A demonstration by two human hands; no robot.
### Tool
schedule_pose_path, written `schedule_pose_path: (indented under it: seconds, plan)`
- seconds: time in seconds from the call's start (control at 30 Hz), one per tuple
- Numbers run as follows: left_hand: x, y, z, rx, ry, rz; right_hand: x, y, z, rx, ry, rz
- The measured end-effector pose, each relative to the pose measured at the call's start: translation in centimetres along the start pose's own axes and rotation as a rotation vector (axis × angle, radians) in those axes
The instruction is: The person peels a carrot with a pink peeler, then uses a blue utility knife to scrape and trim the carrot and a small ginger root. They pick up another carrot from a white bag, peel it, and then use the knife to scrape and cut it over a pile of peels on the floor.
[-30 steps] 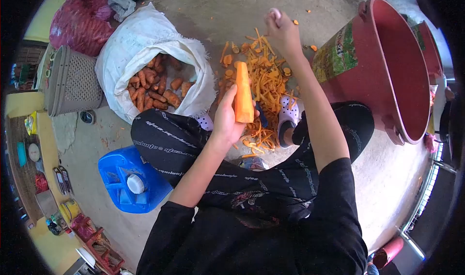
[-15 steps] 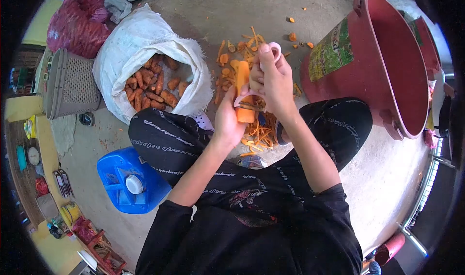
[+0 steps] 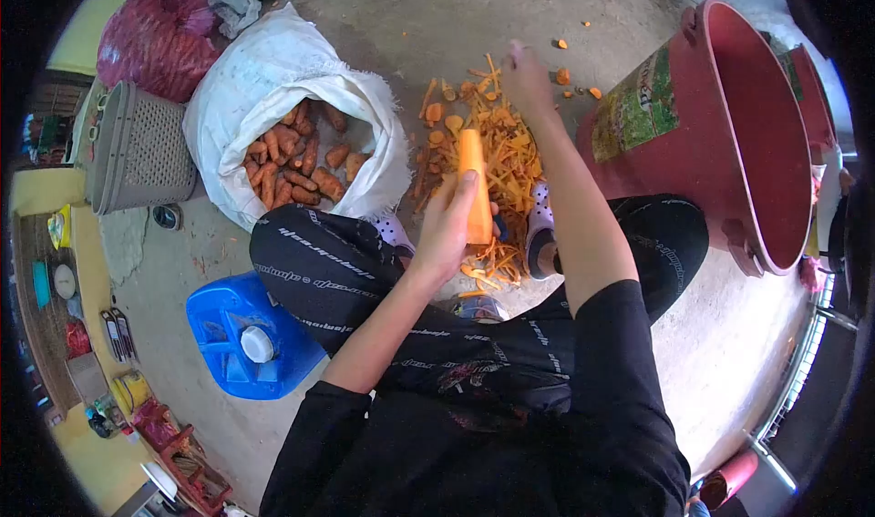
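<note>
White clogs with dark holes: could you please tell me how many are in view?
2: left clog and right clog, on either side of the orange peelings, both partly hidden.

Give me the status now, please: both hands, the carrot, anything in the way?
Left hand holding carrot, looks peeled. Right hand off it, grip too blurred to tell. Peelings on floor; nothing seen blocking.

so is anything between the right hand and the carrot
Nothing visible blocks the right hand; peelings lie on the floor below, and the left hand grips the carrot low, leaving its narrow end bare.
</note>
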State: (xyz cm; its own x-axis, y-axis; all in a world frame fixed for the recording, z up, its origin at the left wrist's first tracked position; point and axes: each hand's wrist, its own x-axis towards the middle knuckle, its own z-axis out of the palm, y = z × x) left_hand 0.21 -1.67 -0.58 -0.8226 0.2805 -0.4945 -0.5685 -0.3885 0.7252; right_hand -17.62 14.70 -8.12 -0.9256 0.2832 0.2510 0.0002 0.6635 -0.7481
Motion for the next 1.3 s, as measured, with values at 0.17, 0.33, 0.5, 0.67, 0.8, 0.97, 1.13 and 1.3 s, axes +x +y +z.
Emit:
schedule_pose_path:
  seconds: [0.17, 0.33, 0.5, 0.67, 0.8, 0.97, 1.13, 1.3]
  plan:
    - [1.1, 0.5, -0.2, -0.223, -0.062, -0.002, -2.2, -2.3, -4.0, 0.56, -0.199, 0.262]
    - [1.6, -0.5, -1.1, -0.313, -0.115, -0.031, -5.1, -2.2, -5.6, 0.555, -0.26, 0.108]
    - [1.5, 0.3, -0.3, -0.296, -0.083, 0.058, -8.7, -11.5, -11.2, 1.29, -0.122, 0.499]
    - [1.9, 0.1, -0.9, -0.462, -0.185, 0.011, -12.2, -13.6, -11.3, 1.336, -0.261, 0.496]
    - [1.7, 0.0, -0.8, -0.465, -0.194, 0.018, -12.3, -12.6, -10.6, 1.39, -0.27, 0.544]
    - [1.9, -0.1, -0.6, -0.487, -0.157, 0.024, -12.1, -12.8, -10.4, 1.326, -0.238, 0.568]
    - [2.0, -0.2, -0.8, -0.4, -0.165, 0.045, -12.4, -12.0, -10.0, 1.347, -0.252, 0.595]
    - [1.7, -0.1, -0.2, -0.427, -0.083, 0.026, -12.4, -11.9, -9.6, 1.37, -0.208, 0.602]
